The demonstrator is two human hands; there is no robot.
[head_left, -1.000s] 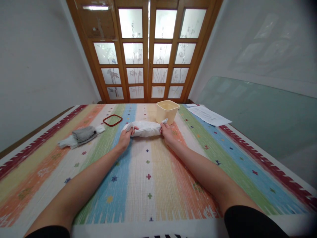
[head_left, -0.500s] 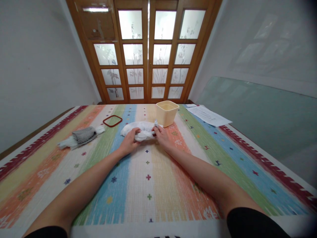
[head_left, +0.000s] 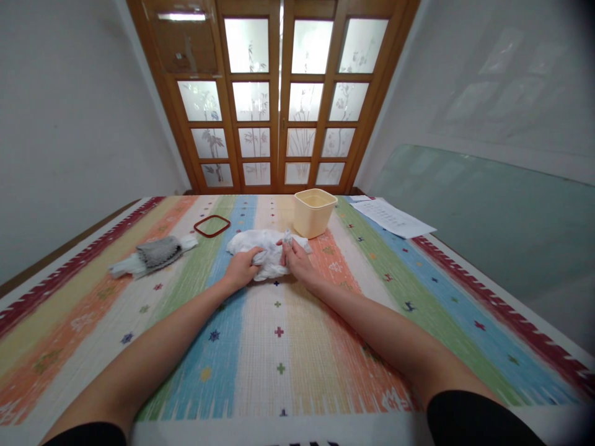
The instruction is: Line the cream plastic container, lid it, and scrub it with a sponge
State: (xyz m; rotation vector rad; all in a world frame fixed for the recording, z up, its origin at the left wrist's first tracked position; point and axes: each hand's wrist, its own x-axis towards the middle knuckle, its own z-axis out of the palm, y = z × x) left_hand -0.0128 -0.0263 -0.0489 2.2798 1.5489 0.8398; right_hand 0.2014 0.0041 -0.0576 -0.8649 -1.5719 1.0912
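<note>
- Two bare hands are working on one white bundle [head_left: 267, 243], which is lying crumpled at the middle of the table, in front of the tub.
- The left hand [head_left: 242, 267] is pinching the bundle's near left edge between thumb and fingers.
- The right hand [head_left: 297, 259] is pressing thumb and fingers together on a gathered tuft, which is pointing upward.
- The bundle is looking thin, soft and wrinkled; its long axis is running roughly left to right across the table.
- One cream tub [head_left: 312, 217], smooth and squarish with rounded corners, is standing upright and open just beyond the right hand.
- One red ring [head_left: 212, 235], a thin rounded square, is lying flat beyond the left hand.
- One grey wrap [head_left: 158, 254], fuzzy with a scalloped edge, is lying around white crumpled material at the left.
- Two white papers [head_left: 393, 218] are lying flat right of the tub, the larger one printed.
- One striped tablecloth [head_left: 264, 347] is spreading beneath everything.
</note>
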